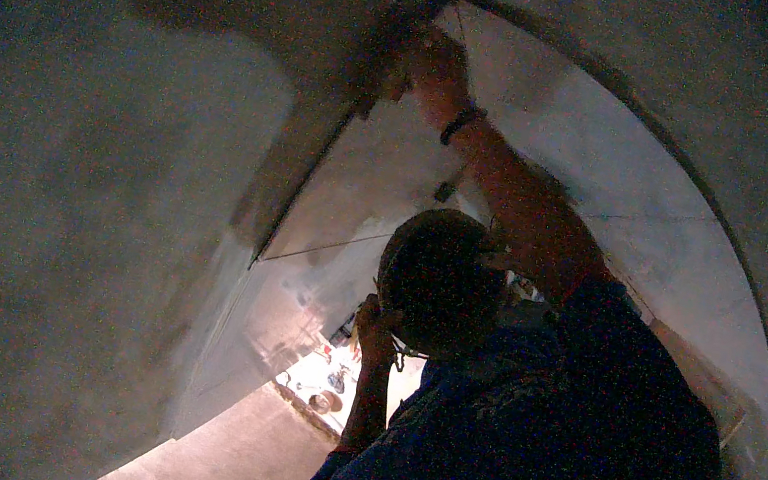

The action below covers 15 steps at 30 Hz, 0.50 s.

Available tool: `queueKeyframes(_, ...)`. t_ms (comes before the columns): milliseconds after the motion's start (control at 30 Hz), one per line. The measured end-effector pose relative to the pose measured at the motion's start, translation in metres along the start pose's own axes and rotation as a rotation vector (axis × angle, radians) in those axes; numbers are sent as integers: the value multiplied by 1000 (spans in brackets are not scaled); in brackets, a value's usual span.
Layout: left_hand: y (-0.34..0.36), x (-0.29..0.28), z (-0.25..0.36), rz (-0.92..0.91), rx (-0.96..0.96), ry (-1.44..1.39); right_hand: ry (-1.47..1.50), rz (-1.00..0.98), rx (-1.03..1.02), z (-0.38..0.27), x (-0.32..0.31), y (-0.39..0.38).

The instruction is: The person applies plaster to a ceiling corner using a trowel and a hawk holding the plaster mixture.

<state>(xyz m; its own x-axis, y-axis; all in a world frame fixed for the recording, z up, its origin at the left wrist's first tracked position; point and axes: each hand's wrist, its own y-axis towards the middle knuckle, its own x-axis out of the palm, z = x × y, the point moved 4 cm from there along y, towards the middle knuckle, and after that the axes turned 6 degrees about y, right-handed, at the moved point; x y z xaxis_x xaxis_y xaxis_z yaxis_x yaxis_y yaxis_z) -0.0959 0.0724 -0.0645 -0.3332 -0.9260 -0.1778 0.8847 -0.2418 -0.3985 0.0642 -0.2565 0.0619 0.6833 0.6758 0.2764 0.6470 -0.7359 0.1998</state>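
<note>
Neither my left hand nor my right hand is in view. A person [537, 415] in a dark blue top fills the lower right, head [442, 284] in the middle of the view. Their raised hand [435, 77], with a dark band at the wrist, is at a dark edge [314, 174] between dim grey surfaces; whether it holds anything I cannot make out. Their other hand [375, 329] is beside their head, partly hidden.
A large grey wall [63, 239] fills the left, and a pale panel [663, 254] with a curved dark border spans the upper right. Low in the middle, a brightly lit floor [197, 472] shows, with several small objects [330, 392] too small to name.
</note>
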Motion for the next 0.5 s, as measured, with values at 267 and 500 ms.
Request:
queueKeyframes(267, 3, 10, 20, -91, 122, 37, 325, -179, 369, -22, 1, -80)
queueKeyframes(500, -9, 21, 35, -44, 66, -46, -725, -224, -415, -23, -111, 18)
